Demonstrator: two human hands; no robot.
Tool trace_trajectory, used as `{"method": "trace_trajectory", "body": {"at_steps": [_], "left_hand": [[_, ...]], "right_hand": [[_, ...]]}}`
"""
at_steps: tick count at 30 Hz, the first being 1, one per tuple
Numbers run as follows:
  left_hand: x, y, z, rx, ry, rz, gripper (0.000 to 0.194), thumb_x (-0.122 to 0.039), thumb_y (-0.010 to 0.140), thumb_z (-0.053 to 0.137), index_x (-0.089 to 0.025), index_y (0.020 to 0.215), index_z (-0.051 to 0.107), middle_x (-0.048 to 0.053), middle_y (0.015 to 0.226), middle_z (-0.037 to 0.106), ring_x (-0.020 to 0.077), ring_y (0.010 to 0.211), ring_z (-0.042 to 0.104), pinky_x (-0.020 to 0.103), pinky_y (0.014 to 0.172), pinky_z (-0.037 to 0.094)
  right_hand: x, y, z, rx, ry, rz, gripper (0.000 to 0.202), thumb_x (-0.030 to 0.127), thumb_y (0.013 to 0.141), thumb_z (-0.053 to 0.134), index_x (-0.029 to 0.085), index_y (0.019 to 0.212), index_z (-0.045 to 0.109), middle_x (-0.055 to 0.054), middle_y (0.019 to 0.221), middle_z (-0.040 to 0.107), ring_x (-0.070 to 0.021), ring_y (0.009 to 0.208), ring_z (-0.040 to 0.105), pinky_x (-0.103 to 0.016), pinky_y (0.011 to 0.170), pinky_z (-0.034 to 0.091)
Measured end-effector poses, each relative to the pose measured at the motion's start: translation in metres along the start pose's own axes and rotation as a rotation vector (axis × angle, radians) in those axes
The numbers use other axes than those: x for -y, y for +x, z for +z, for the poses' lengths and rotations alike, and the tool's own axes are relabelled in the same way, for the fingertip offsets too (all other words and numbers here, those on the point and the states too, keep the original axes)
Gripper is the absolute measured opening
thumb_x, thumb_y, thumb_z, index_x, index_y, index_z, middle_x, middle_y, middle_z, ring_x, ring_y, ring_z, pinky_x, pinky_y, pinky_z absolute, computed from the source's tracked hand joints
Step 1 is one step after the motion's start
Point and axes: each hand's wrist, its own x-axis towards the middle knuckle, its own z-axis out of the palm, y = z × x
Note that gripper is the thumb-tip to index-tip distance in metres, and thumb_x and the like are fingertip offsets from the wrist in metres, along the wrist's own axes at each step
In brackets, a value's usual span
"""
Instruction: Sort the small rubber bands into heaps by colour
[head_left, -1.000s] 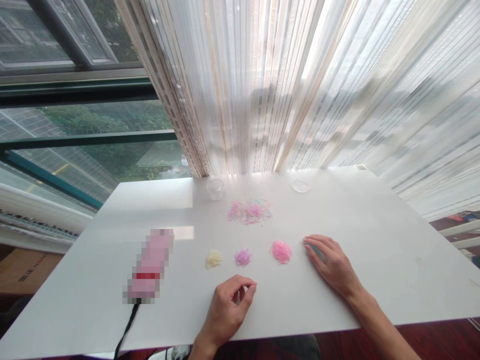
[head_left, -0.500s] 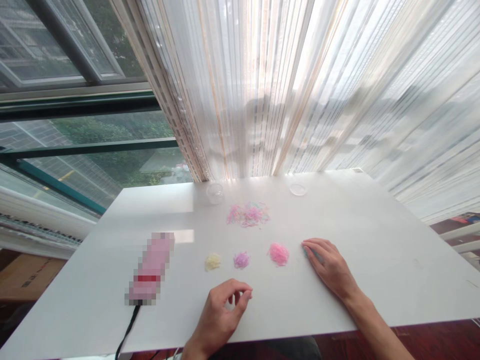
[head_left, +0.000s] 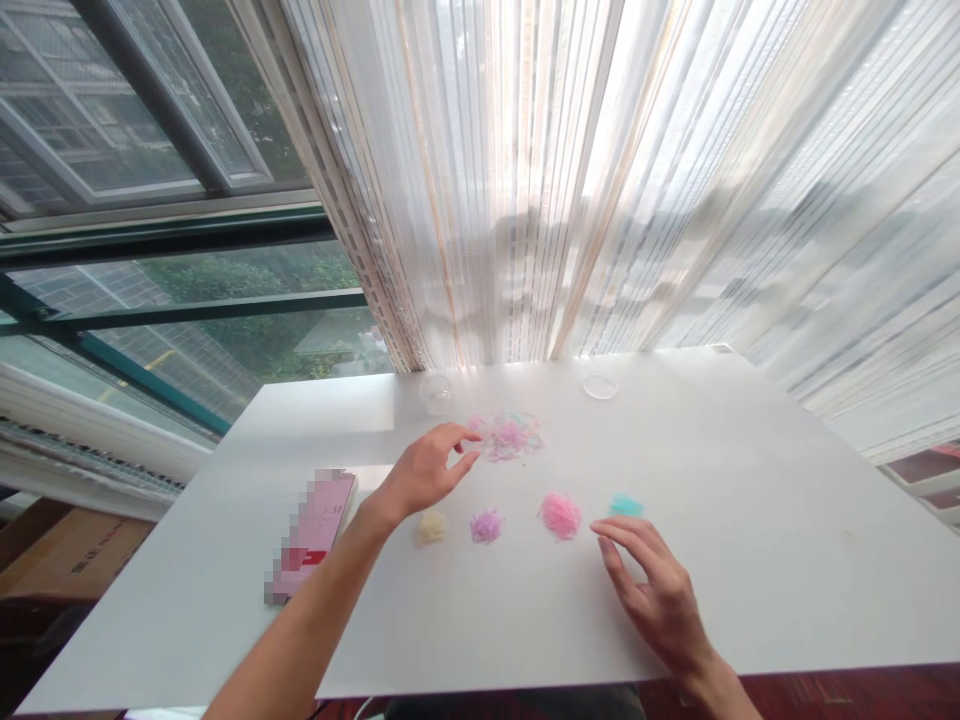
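Observation:
My left hand (head_left: pixel 435 465) reaches to the left edge of a loose mixed pile of thin pastel strands (head_left: pixel 510 437). Its thumb and forefinger are apart, with nothing visible between them. In front of that pile lie small single-colour heaps in a row: yellow (head_left: pixel 431 527), purple (head_left: pixel 487 525), pink (head_left: pixel 561 515) and turquoise (head_left: pixel 625 505). My right hand (head_left: pixel 652 585) hovers or rests just nearer than the turquoise heap, its fingertips close to the pink one. The thumb stands off from the fingers, and no strand shows in that hand.
A clear round cup (head_left: pixel 436 394) and a clear round lid (head_left: pixel 601 386) stand at the table's back edge by the sheer curtain (head_left: pixel 510 200). A phone (head_left: pixel 330 520) lies on the white table (head_left: pixel 750 560) at left, partly behind my left forearm. Beside the table is a cardboard box (head_left: pixel 67 550).
My left hand has moved forward from the table's front to the mixed pile and opened its fingers. My right hand has drawn back toward me, uncovering the turquoise heap.

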Motion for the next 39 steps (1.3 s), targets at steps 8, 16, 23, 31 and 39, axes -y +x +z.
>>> {"method": "trace_trajectory", "body": {"at_steps": [8, 16, 23, 31, 39], "left_hand": [[-0.003, 0.061, 0.05, 0.219, 0.221, 0.094, 0.034, -0.027, 0.096, 0.07, -0.022, 0.129, 0.069, 0.014, 0.128, 0.072, 0.033, 0.122, 0.063, 0.047, 0.106, 0.051], [-0.004, 0.078, 0.064, 0.275, 0.333, 0.103, 0.025, -0.024, 0.101, 0.062, -0.022, 0.124, 0.071, 0.015, 0.129, 0.07, 0.0326, 0.122, 0.062, 0.046, 0.102, 0.053], [0.002, 0.076, 0.066, 0.221, 0.316, 0.027, 0.028, -0.032, 0.104, 0.066, -0.018, 0.128, 0.067, 0.011, 0.132, 0.068, 0.0254, 0.112, 0.069, 0.047, 0.097, 0.06], [0.007, 0.075, 0.062, 0.094, 0.145, -0.127, 0.03, -0.034, 0.104, 0.066, -0.018, 0.129, 0.067, 0.011, 0.132, 0.068, 0.0244, 0.11, 0.07, 0.046, 0.094, 0.061], [0.017, 0.081, 0.049, -0.039, -0.156, -0.249, 0.014, -0.03, 0.095, 0.069, -0.022, 0.098, 0.08, 0.005, 0.093, 0.083, 0.0237, 0.089, 0.077, 0.035, 0.089, 0.061]], "right_hand": [[0.025, -0.01, 0.026, 0.062, 0.167, 0.049, 0.018, 0.013, 0.103, 0.058, 0.023, 0.111, 0.072, -0.006, 0.093, 0.076, -0.0216, 0.083, 0.075, -0.032, 0.073, 0.063], [0.023, -0.008, 0.023, 0.037, 0.17, 0.15, 0.016, 0.022, 0.105, 0.058, 0.022, 0.105, 0.073, -0.005, 0.085, 0.077, -0.0196, 0.073, 0.075, -0.028, 0.067, 0.062], [0.021, -0.011, 0.025, 0.045, 0.192, 0.251, 0.019, 0.032, 0.106, 0.059, 0.022, 0.101, 0.075, -0.006, 0.083, 0.077, -0.0203, 0.072, 0.074, -0.028, 0.067, 0.062], [0.023, -0.012, 0.024, 0.056, 0.207, 0.314, 0.023, 0.037, 0.106, 0.06, 0.023, 0.099, 0.076, -0.005, 0.083, 0.077, -0.0201, 0.072, 0.073, -0.027, 0.068, 0.061], [0.023, -0.011, 0.023, 0.066, 0.223, 0.359, 0.028, 0.043, 0.105, 0.06, 0.023, 0.101, 0.078, -0.006, 0.082, 0.077, -0.0213, 0.07, 0.074, -0.029, 0.068, 0.063]]}}
